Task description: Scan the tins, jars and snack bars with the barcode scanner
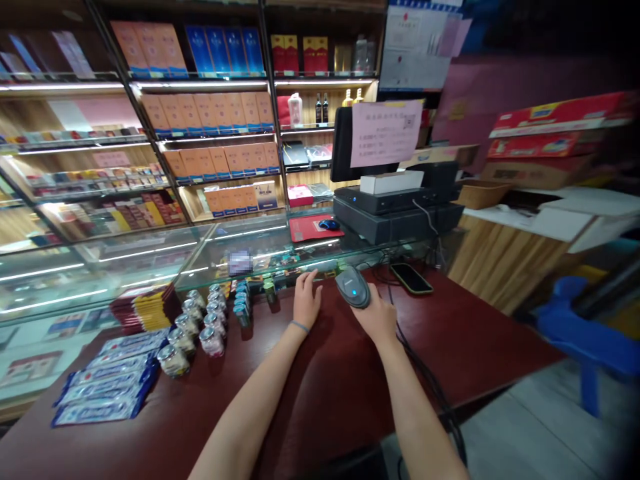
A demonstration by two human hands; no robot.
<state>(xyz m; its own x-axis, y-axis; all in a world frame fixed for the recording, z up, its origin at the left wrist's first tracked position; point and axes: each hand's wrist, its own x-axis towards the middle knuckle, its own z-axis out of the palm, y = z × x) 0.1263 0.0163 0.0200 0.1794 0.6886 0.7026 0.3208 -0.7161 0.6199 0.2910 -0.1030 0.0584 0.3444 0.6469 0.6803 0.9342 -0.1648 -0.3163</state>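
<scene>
My right hand grips a grey handheld barcode scanner with a small blue light on top. The scanner is over the far part of the dark red table. To its left, my left hand has its fingers stretched forward near the glass counter edge and appears to hold nothing. Small green containers stand just left of that hand. Farther left are blue small packs in a row, two rows of lidded jars, and blue-and-white flat packets.
Red and yellow packs are stacked at the table's left. A phone lies right of the scanner, with a black cable running down the table. Behind are a glass counter, a monitor and a blue stool.
</scene>
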